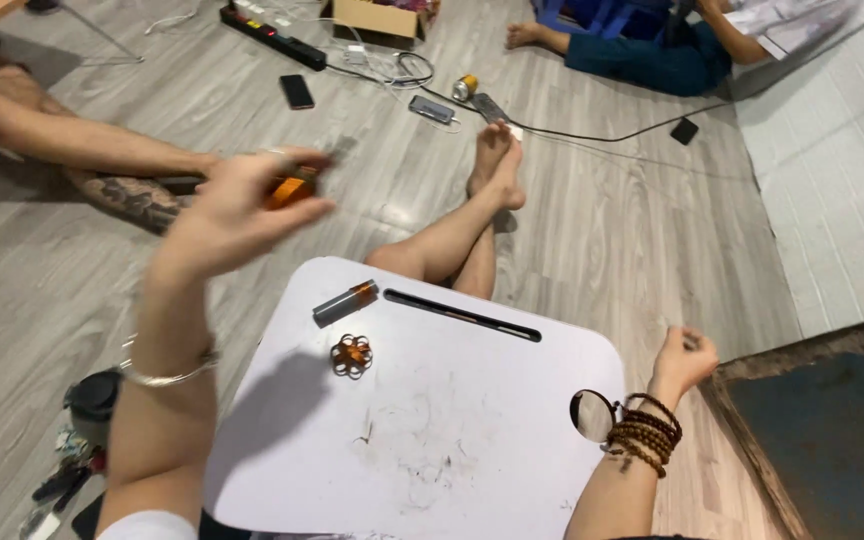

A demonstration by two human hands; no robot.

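The left hand (237,205) is raised above the white lap surface (422,440), its grip closed around a small orange object (290,188) pinched between thumb and fingertips; motion blur hides what exactly the object is. A silver bangle (167,375) sits on that wrist. Below and to the right of this grip, on the surface, lie a grey tube with an orange end (344,300) and, just beside it, a small flower-shaped wire piece with an orange centre (351,355). A long dark slot (462,315) runs along the surface's far edge. Well apart to the right, the right hand (685,357) hovers off the surface's edge, grip curled loosely shut; whether it holds anything cannot be told. Brown bead bracelets (644,432) wrap that wrist.
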